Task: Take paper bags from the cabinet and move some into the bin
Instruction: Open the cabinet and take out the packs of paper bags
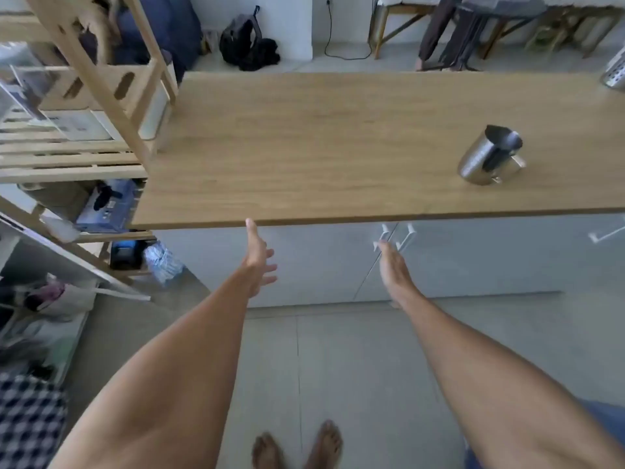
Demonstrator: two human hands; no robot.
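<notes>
A pale grey cabinet point(304, 265) with closed doors stands under a wooden countertop point(321, 147). Two white door handles point(394, 236) sit side by side below the counter edge. My right hand point(394, 265) stretches toward them with straight fingers, its tips just at the left handle. My left hand point(258, 257) is held out in front of the left door, fingers spread and holding nothing, thumb near the counter edge. No paper bags and no bin show in view.
A steel jug point(490, 157) stands on the counter at the right. A wooden shelf unit point(101, 96) with boxes and clutter fills the left side. My bare feet point(297, 448) stand on the grey tiled floor. A black backpack point(247, 42) lies beyond the counter.
</notes>
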